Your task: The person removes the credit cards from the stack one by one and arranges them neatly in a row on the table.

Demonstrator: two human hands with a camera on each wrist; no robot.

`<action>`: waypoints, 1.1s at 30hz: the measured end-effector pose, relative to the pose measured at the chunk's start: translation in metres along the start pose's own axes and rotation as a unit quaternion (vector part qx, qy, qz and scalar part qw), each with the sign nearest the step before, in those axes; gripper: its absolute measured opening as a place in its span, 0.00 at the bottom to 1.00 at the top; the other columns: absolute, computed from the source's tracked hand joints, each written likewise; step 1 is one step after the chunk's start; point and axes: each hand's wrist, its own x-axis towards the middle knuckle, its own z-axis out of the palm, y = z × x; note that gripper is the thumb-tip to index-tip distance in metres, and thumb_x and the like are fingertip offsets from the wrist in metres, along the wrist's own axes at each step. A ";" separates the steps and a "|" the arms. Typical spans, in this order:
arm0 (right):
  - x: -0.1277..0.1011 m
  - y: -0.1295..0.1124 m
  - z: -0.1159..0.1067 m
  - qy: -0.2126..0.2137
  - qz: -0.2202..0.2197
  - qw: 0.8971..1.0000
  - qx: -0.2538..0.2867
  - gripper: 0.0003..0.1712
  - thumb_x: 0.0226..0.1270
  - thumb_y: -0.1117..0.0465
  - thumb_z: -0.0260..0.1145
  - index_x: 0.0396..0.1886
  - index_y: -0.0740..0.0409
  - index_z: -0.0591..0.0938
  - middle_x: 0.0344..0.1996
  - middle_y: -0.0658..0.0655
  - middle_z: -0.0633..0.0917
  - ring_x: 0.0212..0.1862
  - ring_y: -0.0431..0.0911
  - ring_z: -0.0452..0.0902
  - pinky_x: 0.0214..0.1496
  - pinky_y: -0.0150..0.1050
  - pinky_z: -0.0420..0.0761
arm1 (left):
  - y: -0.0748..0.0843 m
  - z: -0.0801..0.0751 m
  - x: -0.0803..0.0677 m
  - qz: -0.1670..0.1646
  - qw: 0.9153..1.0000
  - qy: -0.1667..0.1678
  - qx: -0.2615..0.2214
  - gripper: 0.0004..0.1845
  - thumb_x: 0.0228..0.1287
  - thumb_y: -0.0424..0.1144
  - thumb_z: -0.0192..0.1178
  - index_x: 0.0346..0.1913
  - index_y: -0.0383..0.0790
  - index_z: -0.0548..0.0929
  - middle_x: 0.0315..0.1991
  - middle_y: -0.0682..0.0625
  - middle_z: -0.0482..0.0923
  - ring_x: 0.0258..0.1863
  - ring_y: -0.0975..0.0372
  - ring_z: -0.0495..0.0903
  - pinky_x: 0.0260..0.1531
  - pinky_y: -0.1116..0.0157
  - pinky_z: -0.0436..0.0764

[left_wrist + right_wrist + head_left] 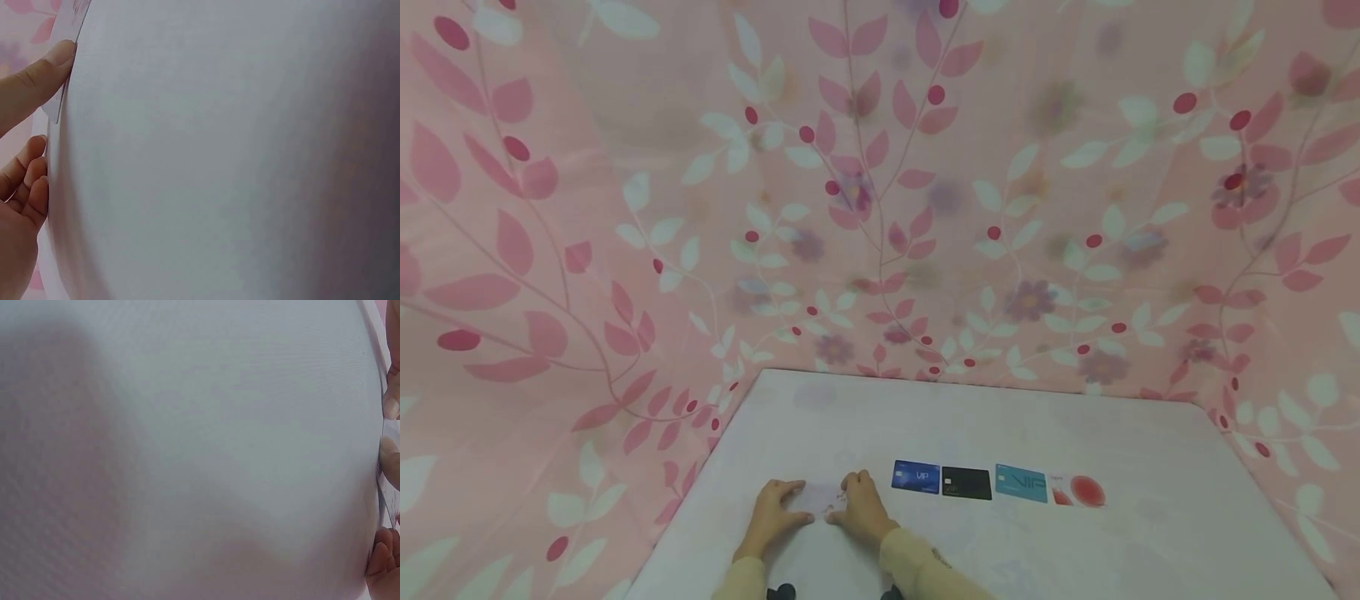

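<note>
A pale pink-white card (822,497) lies flat on the white table (1150,542), at the left end of a row of cards. My left hand (778,510) holds its left end between thumb and forefinger. My right hand (861,505) holds its right end the same way, knuckles raised. In the left wrist view one fingertip (59,59) presses the card's edge (69,25) and the other fingers curl loosely below. The right wrist view shows only fingertips (390,406) at the frame's right edge, on the table.
To the right of the hands lie a dark blue VIP card (916,477), a black card (966,483), a teal VIP card (1021,483) and a white card with a red circle (1077,491). Pink leaf-patterned cloth (880,208) walls in the table.
</note>
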 end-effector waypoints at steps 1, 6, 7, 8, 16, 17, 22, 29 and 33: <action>0.000 0.000 0.000 0.002 -0.002 1.000 0.003 0.27 0.44 0.55 0.78 0.40 0.62 0.75 0.36 0.53 0.70 0.38 0.45 0.68 0.45 0.42 0.74 | 0.001 0.000 0.000 -0.001 1.000 0.000 -0.001 0.31 0.32 0.38 0.78 0.47 0.32 0.82 0.34 0.47 0.73 0.32 0.61 0.68 0.36 0.63 0.72; -0.003 0.001 0.001 0.011 -0.013 1.000 0.007 0.27 0.45 0.56 0.77 0.41 0.61 0.74 0.35 0.53 0.72 0.37 0.44 0.69 0.44 0.41 0.75 | 0.002 0.000 0.000 -0.020 1.000 -0.011 0.000 0.33 0.33 0.38 0.77 0.50 0.33 0.81 0.34 0.48 0.72 0.32 0.61 0.67 0.35 0.64 0.71; -0.003 0.001 0.001 0.013 -0.016 1.000 0.010 0.27 0.45 0.57 0.77 0.41 0.61 0.74 0.35 0.52 0.72 0.37 0.44 0.69 0.44 0.41 0.75 | 0.002 -0.001 0.000 -0.023 1.000 -0.016 0.001 0.33 0.33 0.38 0.77 0.50 0.33 0.81 0.35 0.47 0.72 0.32 0.61 0.67 0.35 0.64 0.71; -0.004 0.001 0.001 0.015 -0.019 1.000 0.014 0.27 0.45 0.57 0.77 0.41 0.61 0.74 0.34 0.52 0.73 0.37 0.44 0.70 0.44 0.41 0.75 | 0.002 -0.001 0.000 -0.029 0.999 -0.020 0.002 0.34 0.33 0.38 0.77 0.51 0.33 0.81 0.35 0.47 0.72 0.33 0.61 0.67 0.35 0.64 0.71; -0.012 0.004 0.002 0.024 -0.040 0.998 0.029 0.28 0.46 0.60 0.76 0.47 0.60 0.75 0.37 0.51 0.74 0.39 0.45 0.73 0.46 0.41 0.76 | 0.003 -0.001 0.001 -0.019 1.000 -0.023 0.003 0.33 0.33 0.36 0.77 0.50 0.33 0.81 0.35 0.46 0.71 0.34 0.59 0.69 0.35 0.63 0.72; -0.012 0.004 0.002 0.021 -0.043 0.998 0.027 0.29 0.46 0.60 0.76 0.48 0.60 0.75 0.38 0.51 0.74 0.39 0.44 0.73 0.47 0.40 0.76 | 0.003 -0.001 0.001 -0.014 1.000 -0.022 0.004 0.33 0.33 0.35 0.77 0.50 0.33 0.81 0.35 0.46 0.71 0.33 0.59 0.69 0.35 0.63 0.72; -0.014 0.001 -0.002 -0.001 -0.067 0.998 0.012 0.33 0.45 0.65 0.75 0.55 0.63 0.74 0.42 0.53 0.73 0.41 0.43 0.73 0.51 0.37 0.76 | 0.000 -0.001 0.001 -0.002 1.000 -0.015 0.005 0.33 0.32 0.36 0.77 0.50 0.33 0.81 0.35 0.45 0.72 0.34 0.58 0.72 0.36 0.61 0.74; -0.015 -0.006 -0.009 -0.014 -0.104 0.994 -0.040 0.35 0.47 0.70 0.72 0.59 0.66 0.73 0.44 0.53 0.72 0.42 0.39 0.72 0.52 0.32 0.75 | -0.002 -0.002 0.001 -0.009 1.000 -0.015 0.006 0.33 0.35 0.37 0.77 0.51 0.33 0.80 0.35 0.45 0.72 0.34 0.58 0.72 0.37 0.60 0.74; -0.015 -0.005 -0.009 0.006 -0.117 0.991 -0.068 0.34 0.47 0.68 0.72 0.58 0.67 0.73 0.44 0.55 0.75 0.46 0.42 0.74 0.53 0.34 0.75 | -0.002 -0.001 0.000 -0.019 1.000 -0.021 0.001 0.33 0.36 0.38 0.76 0.52 0.33 0.80 0.36 0.45 0.72 0.34 0.59 0.71 0.37 0.61 0.74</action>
